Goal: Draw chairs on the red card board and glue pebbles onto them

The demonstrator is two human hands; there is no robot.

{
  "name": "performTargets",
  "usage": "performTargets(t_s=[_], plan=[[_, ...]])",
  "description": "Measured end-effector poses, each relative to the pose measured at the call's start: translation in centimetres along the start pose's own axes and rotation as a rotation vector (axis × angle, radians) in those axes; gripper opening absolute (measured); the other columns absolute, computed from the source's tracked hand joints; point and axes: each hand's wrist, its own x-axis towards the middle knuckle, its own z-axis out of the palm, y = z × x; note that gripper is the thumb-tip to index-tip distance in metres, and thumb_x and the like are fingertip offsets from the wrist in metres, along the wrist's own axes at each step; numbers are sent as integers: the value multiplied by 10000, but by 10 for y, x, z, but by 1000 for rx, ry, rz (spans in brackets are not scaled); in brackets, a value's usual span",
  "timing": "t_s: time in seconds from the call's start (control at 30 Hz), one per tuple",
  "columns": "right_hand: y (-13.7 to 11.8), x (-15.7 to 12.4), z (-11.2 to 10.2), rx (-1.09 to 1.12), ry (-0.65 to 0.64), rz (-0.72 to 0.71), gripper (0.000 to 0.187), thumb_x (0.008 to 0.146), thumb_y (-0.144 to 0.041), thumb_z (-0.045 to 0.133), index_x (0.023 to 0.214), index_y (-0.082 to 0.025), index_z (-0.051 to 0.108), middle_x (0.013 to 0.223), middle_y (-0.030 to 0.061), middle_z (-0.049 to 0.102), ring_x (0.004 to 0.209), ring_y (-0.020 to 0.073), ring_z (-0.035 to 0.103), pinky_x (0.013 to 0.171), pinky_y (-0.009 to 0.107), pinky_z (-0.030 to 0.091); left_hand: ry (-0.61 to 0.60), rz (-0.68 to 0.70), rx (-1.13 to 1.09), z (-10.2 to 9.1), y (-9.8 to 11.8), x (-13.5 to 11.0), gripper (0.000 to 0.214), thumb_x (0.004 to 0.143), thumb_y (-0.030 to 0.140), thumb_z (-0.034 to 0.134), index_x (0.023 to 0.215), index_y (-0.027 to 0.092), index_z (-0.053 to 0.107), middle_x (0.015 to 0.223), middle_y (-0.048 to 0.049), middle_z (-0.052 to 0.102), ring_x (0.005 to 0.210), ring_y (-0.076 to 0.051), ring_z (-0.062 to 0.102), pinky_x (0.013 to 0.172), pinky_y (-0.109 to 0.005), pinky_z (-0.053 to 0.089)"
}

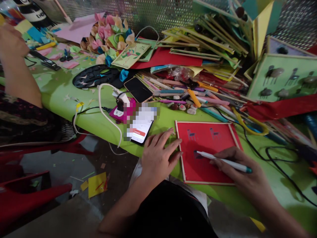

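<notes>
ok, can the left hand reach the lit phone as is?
Likely yes: left hand lies open beside the lit phone, only bare green table between them. Right hand holds a pen.

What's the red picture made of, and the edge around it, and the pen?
The red card looks like matte paper or thin cardboard: flat, no shine. Its frame seems to be thin bare wooden sticks, pale tan. The pen in the right hand looks like smooth white plastic with a teal end.
</notes>
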Motion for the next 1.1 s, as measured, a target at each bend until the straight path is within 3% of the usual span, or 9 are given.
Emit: performTargets(t_s=[0.7, 1.1], plan=[[-1, 1, 1, -15, 39, -4, 301, 829, -552, 781, 850, -263, 700, 748, 28, 714, 632, 196, 610, 546, 312, 450, -16, -7, 2, -1, 0, -1, 332, 991, 405, 655, 1315, 343, 689, 1508, -14, 615, 1241, -263, 631, 1010, -467, 474], [-4, 1, 2, -4, 21, -8, 313, 834, -558, 773, 856, -253, 704, 798, 51, 752, 683, 219, 662, 579, 319, 493, -8, -5, -6, 1, -1, -1, 341, 980, 404, 672, 1314, 339, 690, 1512, -21, 613, 1240, -263, 631, 1011, -463, 470]])
